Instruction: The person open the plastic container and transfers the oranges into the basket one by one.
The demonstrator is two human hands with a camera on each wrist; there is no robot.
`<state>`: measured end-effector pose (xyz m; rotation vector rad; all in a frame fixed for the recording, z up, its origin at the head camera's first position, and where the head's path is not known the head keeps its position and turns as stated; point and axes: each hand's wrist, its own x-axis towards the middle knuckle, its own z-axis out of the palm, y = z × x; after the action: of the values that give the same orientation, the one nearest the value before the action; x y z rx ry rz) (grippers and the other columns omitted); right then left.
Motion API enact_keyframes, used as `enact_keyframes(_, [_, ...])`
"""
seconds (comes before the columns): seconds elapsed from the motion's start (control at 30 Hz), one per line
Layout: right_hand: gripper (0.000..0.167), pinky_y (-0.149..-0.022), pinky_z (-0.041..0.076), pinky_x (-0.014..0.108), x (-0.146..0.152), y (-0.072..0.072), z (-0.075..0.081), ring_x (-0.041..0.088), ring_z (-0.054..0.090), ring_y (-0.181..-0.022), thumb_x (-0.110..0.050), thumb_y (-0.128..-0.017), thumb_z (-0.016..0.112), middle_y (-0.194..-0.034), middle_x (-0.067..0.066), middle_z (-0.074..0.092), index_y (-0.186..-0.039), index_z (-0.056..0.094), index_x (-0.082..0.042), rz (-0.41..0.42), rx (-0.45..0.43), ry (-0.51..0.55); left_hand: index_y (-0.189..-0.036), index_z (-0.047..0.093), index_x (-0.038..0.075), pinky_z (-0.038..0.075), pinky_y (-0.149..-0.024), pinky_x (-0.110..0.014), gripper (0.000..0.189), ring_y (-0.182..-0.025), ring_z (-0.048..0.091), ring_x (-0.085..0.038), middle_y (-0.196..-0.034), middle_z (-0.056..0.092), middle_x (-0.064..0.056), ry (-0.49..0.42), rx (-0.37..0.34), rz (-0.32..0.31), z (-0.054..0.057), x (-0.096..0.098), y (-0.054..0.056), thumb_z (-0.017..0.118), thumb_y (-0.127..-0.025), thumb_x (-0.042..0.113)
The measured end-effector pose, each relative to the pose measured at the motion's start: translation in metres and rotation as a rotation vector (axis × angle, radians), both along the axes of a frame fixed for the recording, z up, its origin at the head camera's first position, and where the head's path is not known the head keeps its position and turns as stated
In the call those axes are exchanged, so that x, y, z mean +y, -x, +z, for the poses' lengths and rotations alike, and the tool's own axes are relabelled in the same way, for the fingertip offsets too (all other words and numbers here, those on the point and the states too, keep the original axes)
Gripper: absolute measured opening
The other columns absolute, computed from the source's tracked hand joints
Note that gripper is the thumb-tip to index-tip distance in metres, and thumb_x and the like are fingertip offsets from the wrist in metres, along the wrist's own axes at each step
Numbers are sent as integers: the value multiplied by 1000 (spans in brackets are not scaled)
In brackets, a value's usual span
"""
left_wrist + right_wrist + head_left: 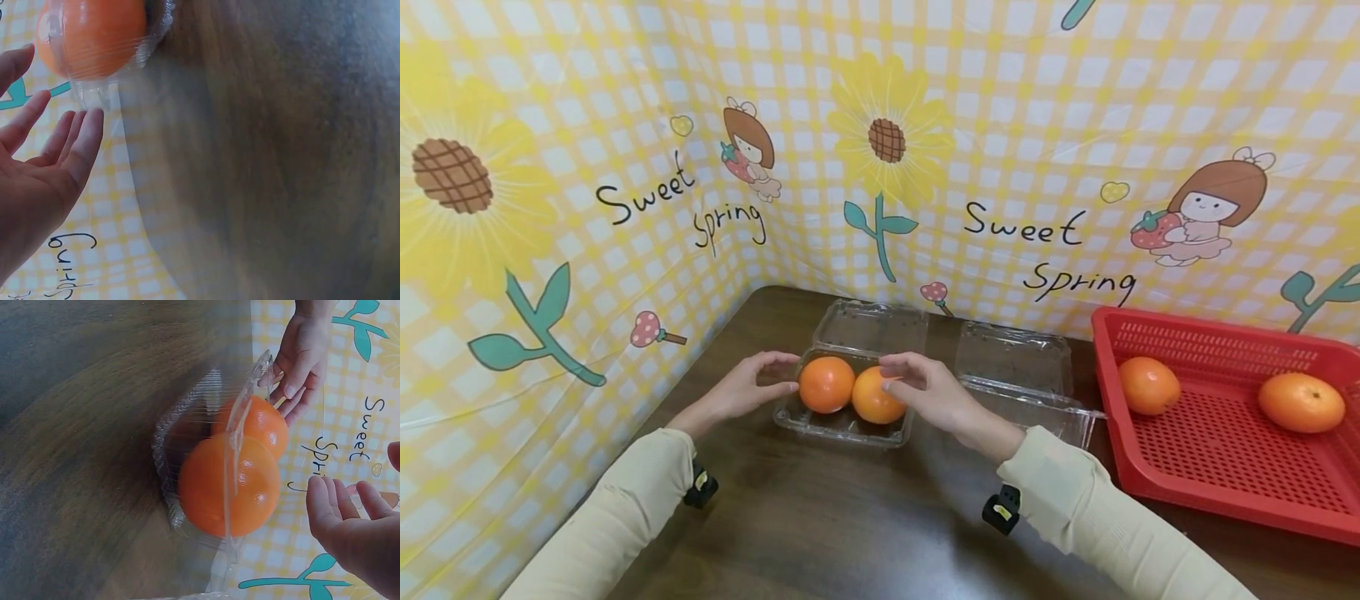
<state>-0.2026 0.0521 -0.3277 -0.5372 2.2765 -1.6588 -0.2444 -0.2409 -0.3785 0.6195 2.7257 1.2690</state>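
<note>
Two oranges sit side by side in a clear plastic clamshell box, a left orange (826, 385) and a right orange (877, 395). The box's base (842, 435) rests on the table, with its lid (871, 327) folded back behind. My left hand (747, 390) is at the box's left side, fingers spread; in the left wrist view its fingertips (94, 119) are close to the rim, and whether they touch I cannot tell. Over the right orange's side hovers my right hand (938, 398), fingers loosely bent; the right wrist view shows it apart from the fruit, holding nothing.
A second clear box (1015, 358) stands with its lid back, right of the first and partly behind my right arm. Further right is a red basket (1210, 475) holding two oranges, one near its left wall (1120, 442). Patterned cloth (1030, 167) rises behind the table (820, 517).
</note>
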Motion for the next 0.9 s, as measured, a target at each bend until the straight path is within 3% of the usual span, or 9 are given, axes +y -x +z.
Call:
enact_keyframes(0.2, [39, -84, 44, 34, 2, -1, -3, 24, 51, -104, -15, -87, 55, -120, 14, 51, -123, 48, -2, 2, -10, 7, -120, 46, -6, 49, -70, -32, 45, -94, 57, -31, -121, 46, -26, -47, -90, -60, -7, 0, 2, 62, -83, 11])
enact_keyframes(0.3, [39, -83, 45, 34, 3, -1, -5, 24, 51, -104, -16, -88, 55, -120, 14, 51, -123, 48, -2, 4, -11, 8, -121, 45, -7, 49, -67, -27, 45, -91, 58, -30, -120, 46, -26, -85, -126, -62, -10, 0, 3, 62, -82, 8])
enact_keyframes(0.67, [39, -84, 44, 34, 3, 0, -9, 24, 50, -105, -16, -87, 57, -120, 13, 51, -123, 48, -4, -41, -31, 17, -117, 47, -9, 48, -70, -24, 44, -89, 58, -29, -106, 55, -24, -145, -96, -48, -18, 1, 6, 63, -76, -4])
enact_keyframes(0.9, [38, -82, 44, 34, 1, 5, -14, 25, 49, -104, -16, -87, 57, -121, 11, 51, -122, 50, -5, -66, -1, -1, -117, 48, -7, 50, -57, -28, 44, -84, 59, -29, -105, 54, -24, -106, -99, -8, -17, 3, 4, 63, -76, -2])
